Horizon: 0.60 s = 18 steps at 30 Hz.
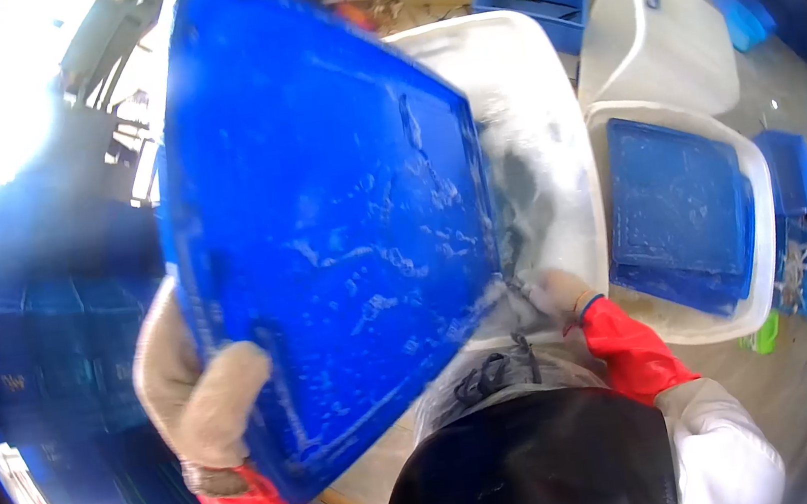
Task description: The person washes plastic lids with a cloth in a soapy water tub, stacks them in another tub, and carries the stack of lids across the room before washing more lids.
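Note:
A large flat blue plastic lid, wet and streaked with suds, is tilted up in front of me. My left hand, in a beige glove with a red sleeve cover, grips its left edge with the thumb over the face. My right hand, also gloved, is low beside the lid's lower right corner, over the white tub of sudsy water. Its fingers are curled around something greyish that blur hides. A dark apron covers my front.
To the right, a second white tub holds a blue lid in water. Behind it stands a tilted whitish bin. A blue crate is at the back; stacked blue crates stand left. A small blue basket is far right.

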{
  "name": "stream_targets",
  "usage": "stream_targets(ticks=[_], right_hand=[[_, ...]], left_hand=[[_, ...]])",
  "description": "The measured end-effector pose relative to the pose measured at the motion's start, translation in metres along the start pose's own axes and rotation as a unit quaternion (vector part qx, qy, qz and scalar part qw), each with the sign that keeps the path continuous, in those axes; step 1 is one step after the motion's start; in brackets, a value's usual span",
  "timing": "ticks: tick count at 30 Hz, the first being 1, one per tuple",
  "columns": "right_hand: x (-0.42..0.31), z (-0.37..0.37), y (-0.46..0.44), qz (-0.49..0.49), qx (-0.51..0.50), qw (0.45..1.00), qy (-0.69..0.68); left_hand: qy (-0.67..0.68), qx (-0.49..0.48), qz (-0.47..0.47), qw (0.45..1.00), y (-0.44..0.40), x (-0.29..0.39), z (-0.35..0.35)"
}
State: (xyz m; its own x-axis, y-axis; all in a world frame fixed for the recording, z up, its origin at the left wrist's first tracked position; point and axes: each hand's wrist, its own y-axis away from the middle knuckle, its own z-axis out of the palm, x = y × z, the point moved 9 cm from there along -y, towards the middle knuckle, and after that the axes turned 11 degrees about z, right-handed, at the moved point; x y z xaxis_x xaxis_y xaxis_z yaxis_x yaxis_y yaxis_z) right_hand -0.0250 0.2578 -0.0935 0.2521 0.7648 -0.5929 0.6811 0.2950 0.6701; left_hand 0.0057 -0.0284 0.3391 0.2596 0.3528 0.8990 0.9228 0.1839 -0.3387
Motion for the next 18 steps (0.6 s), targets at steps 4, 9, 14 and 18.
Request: stream_targets(ticks=[4,9,14,18], right_hand=[[-0.025,-0.077,0.083,-0.12,0.11,0.97,-0.179],[0.003,-0.096,0.129,-0.158,0.086,0.886,-0.428],[0.002,-0.092,0.136,-0.171,0.059,0.85,-0.495],[-0.117,-0.102,0.114,-0.359,0.034,0.833,-0.421]], left_hand=[[-0.332,-0.089,0.265,0.901,-0.04,0.09,0.008],[-0.592,-0.058,0.364,0.717,-0.105,0.082,-0.01],[-0.103,-0.031,0.431,0.896,-0.112,-0.038,-0.006],[0.131,-0.098,0.091,0.982,-0.082,-0.18,0.059]])
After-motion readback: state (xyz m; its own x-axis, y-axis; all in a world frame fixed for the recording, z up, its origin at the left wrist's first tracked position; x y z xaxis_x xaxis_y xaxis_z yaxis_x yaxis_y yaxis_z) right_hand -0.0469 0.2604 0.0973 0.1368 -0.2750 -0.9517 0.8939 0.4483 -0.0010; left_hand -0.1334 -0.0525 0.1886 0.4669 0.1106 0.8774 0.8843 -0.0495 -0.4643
